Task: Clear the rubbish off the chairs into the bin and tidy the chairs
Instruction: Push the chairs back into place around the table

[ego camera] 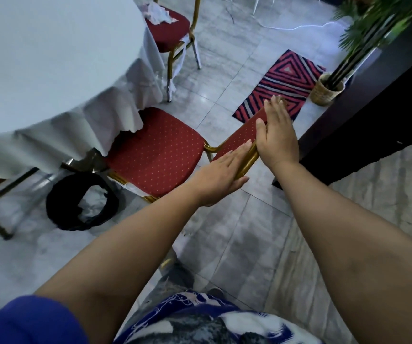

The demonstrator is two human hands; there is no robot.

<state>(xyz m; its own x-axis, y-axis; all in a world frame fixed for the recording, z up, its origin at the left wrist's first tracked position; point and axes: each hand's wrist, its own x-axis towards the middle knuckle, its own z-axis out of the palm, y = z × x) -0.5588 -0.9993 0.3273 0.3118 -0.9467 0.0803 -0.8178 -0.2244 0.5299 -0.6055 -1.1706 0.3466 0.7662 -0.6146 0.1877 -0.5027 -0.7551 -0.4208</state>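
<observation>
Forearms extend from the bottom edge of the head view toward a red chair point(155, 155). Left hand point(221, 175) lies flat and open against the lower end of the chair's backrest point(243, 135), fingers straight along the red padded face, thumb under the gold frame tube. Right hand point(275, 135) is also open, palm pressed on the rear side of the same backrest, fingers extended toward its far end, thumb on the padded face. Neither hand is curled into a grip.

Seat of this near chair is red with a pale dot pattern and carries no visible litter; its far-left corner sits under the overhang of a white tablecloth point(58, 100). A strip of white material hangs at the seat's near edge by the gold frame.

A black bin point(82, 202) lies on the tiled floor point(224, 234) just left of the near chair, beneath the table's edge, with pale crumpled matter visible in its opening.

Farther off, a second red chair point(170, 31) stands at the table's far-right edge. Crumpled white rubbish point(159, 12) rests on its seat, and white strips trail down its gold legs.

To the right, a red, white and dark striped mat point(282, 80) lies on the floor, touching a woven pot point(324, 91) holding a green plant point(371, 23). A dark counter point(363, 120) runs along the right side.
</observation>
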